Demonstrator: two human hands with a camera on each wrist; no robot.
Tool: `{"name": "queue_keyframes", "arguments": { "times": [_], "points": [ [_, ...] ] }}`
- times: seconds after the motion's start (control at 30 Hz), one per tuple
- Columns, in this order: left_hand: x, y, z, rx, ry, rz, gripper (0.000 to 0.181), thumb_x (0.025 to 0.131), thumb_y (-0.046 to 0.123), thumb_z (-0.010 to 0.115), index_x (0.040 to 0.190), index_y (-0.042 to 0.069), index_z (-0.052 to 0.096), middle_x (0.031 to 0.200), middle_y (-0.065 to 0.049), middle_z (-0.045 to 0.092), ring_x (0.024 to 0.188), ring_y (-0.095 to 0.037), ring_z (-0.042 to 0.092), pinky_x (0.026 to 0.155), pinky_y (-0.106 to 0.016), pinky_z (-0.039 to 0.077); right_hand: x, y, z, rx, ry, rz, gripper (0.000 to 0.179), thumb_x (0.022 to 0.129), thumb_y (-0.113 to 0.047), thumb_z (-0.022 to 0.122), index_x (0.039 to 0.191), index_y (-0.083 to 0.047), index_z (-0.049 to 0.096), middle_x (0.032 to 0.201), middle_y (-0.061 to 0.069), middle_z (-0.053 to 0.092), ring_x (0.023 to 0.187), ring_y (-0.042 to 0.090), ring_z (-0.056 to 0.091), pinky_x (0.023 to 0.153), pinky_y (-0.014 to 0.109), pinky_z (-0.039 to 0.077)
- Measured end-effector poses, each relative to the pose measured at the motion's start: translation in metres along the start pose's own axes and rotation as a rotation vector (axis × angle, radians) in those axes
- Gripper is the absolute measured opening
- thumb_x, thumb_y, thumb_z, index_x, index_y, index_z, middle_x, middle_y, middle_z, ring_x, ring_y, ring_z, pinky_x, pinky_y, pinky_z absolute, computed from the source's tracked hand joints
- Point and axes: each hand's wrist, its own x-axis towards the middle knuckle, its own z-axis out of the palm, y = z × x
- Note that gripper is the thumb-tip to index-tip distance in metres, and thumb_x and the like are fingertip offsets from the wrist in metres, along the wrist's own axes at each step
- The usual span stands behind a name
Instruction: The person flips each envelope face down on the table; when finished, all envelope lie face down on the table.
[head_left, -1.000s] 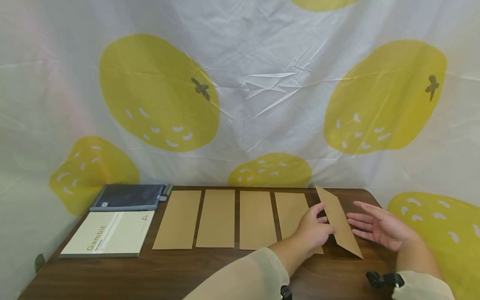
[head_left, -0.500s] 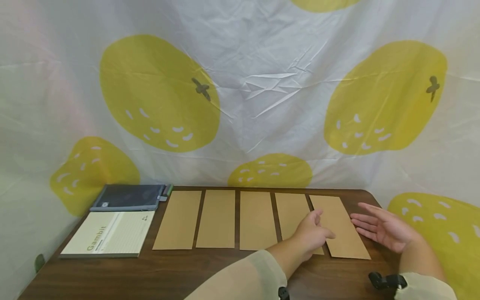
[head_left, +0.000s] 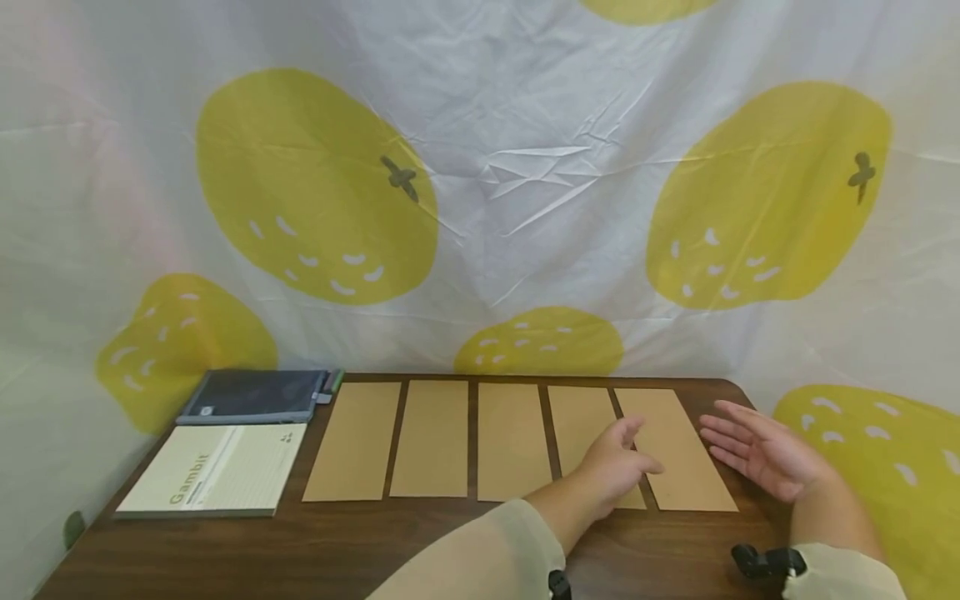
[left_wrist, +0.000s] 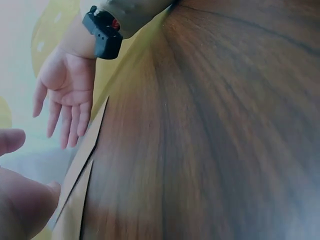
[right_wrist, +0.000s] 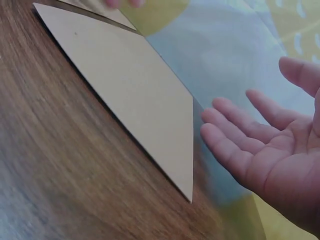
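Several plain brown cardboard sheets lie flat in a row on the dark wooden table. The rightmost sheet [head_left: 686, 454] lies beside its neighbour [head_left: 581, 412] with a narrow dark gap between them. My left hand [head_left: 609, 465] is over that gap, thumb and fingers spread and grasping nothing, and it hides part of both sheets. To the right of the last sheet is my right hand [head_left: 765, 454], palm turned toward the sheet, fingers extended. In the right wrist view this hand [right_wrist: 280, 145] is apart from the sheet's edge [right_wrist: 125, 95].
At the left end of the row lie a cream Gambit notebook [head_left: 255, 467] and, behind it, a dark blue zip pouch [head_left: 255, 393]. A white curtain [head_left: 525, 250] with yellow fruit prints hangs right behind the table [head_left: 420, 550].
The rightmost sheet, held tilted up on edge by the left hand a second ago, was let go and dropped flat. Since then it has shifted slightly leftward, nearer the row.
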Motion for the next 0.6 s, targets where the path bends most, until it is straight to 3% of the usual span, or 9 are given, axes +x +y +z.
{"name": "queue_keyframes", "arguments": {
  "times": [0.13,0.27,0.37,0.43,0.6],
  "points": [
    [-0.006,0.007,-0.022,0.033,-0.016,0.047,0.063,0.093,0.008,0.077,0.151,0.024,0.058,0.162,0.005,0.054,0.158,-0.027,0.043,0.129,-0.054,0.037,0.008,-0.002,0.014,-0.084,0.049,-0.051,0.033,0.119,-0.023,0.029,0.133,-0.031,0.059,0.129,-0.011,0.076,0.12,0.006,0.072,0.102,0.026,0.06],
    [-0.016,0.01,-0.049,0.07,-0.017,0.101,0.055,0.096,0.018,0.076,0.149,0.028,0.061,0.159,0.008,0.057,0.155,-0.024,0.047,0.127,-0.056,0.04,0.024,-0.006,0.042,-0.206,0.118,-0.06,0.021,0.118,-0.025,0.038,0.136,-0.027,0.049,0.127,-0.016,0.074,0.119,0.002,0.072,0.1,0.023,0.06],
    [-0.026,0.011,-0.072,0.087,-0.034,0.143,0.053,0.098,0.024,0.075,0.148,0.029,0.06,0.159,0.007,0.056,0.156,-0.024,0.046,0.127,-0.055,0.04,0.036,-0.004,0.065,-0.266,0.154,-0.064,0.023,0.117,-0.026,0.043,0.139,-0.023,0.049,0.124,-0.017,0.075,0.118,0.003,0.073,0.1,0.023,0.06],
    [-0.031,0.012,-0.088,0.099,-0.042,0.166,0.052,0.099,0.025,0.073,0.15,0.028,0.059,0.162,0.005,0.055,0.157,-0.026,0.044,0.127,-0.057,0.04,0.043,-0.001,0.08,-0.309,0.179,-0.054,0.028,0.117,-0.031,0.044,0.143,-0.021,0.047,0.124,-0.017,0.075,0.119,0.003,0.072,0.1,0.023,0.06],
    [-0.04,0.014,-0.133,0.141,-0.039,0.215,0.052,0.102,0.025,0.069,0.153,0.026,0.057,0.166,0.001,0.051,0.16,-0.03,0.04,0.127,-0.059,0.039,0.055,0.008,0.116,-0.406,0.229,-0.032,0.068,0.114,-0.049,0.043,0.164,-0.005,0.028,0.128,-0.016,0.072,0.123,0.003,0.07,0.103,0.024,0.058]
  ]
}}
